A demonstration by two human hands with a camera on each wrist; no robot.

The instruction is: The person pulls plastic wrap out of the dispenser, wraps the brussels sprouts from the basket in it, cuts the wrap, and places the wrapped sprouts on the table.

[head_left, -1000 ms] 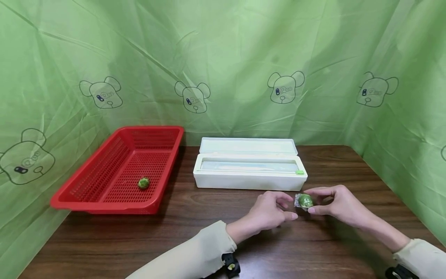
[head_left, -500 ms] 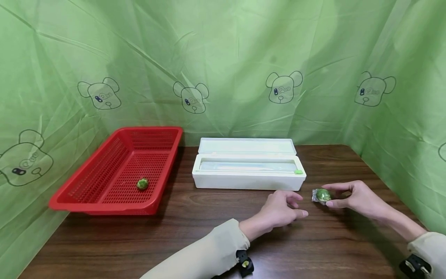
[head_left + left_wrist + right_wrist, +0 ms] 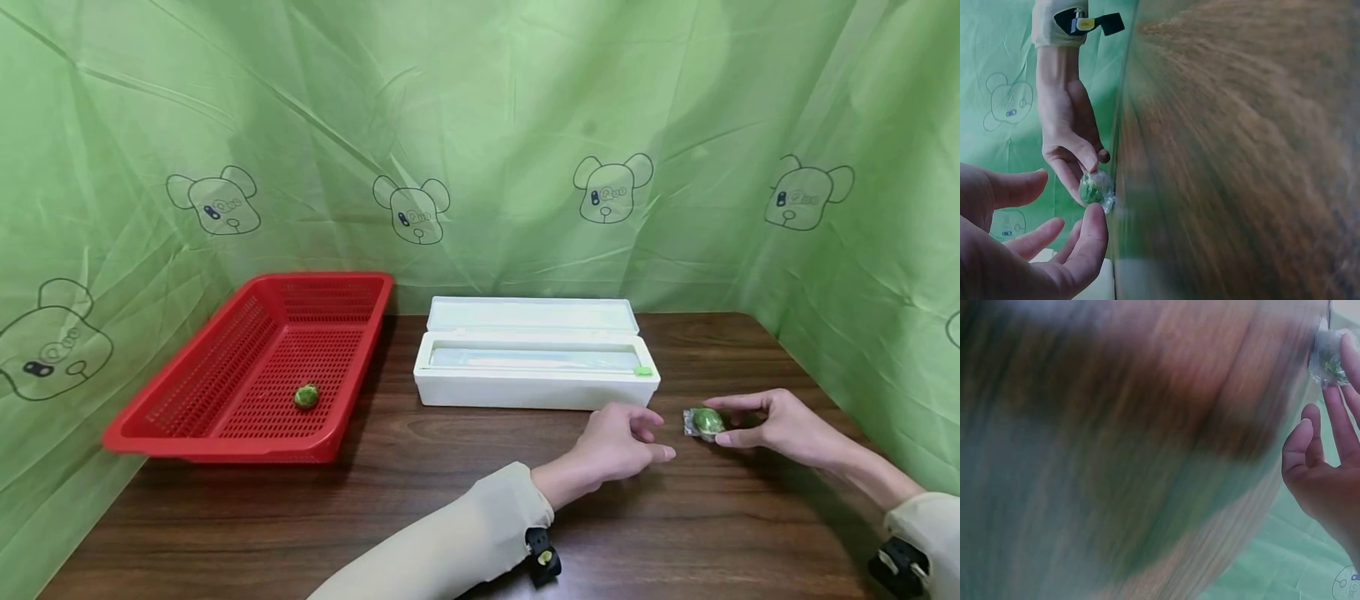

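Note:
My right hand [image 3: 787,429] pinches a Brussels sprout wrapped in cling film [image 3: 708,421] between thumb and fingertips, low over the right side of the table. Crinkled film sticks out on the sprout's left side. The left wrist view shows the same wrapped sprout [image 3: 1091,187] in the right hand's fingertips. My left hand [image 3: 617,442] is to the left of it, fingers loosely bent and thumb apart, with nothing held. In the right wrist view the wrapped sprout [image 3: 1330,359] appears at the upper right edge, partly covered by a finger.
A white cling film dispenser [image 3: 536,396] with its lid up and a green slider [image 3: 643,371] stands behind the hands. To the left is a red perforated basket [image 3: 225,447] with one unwrapped Brussels sprout [image 3: 306,396] inside. Green fabric [image 3: 510,108] encloses the wooden table [image 3: 360,533].
The right hand has carried the wrapped sprout to the right, away from the left hand. The left hand has also shifted a little to the right, still holding nothing.

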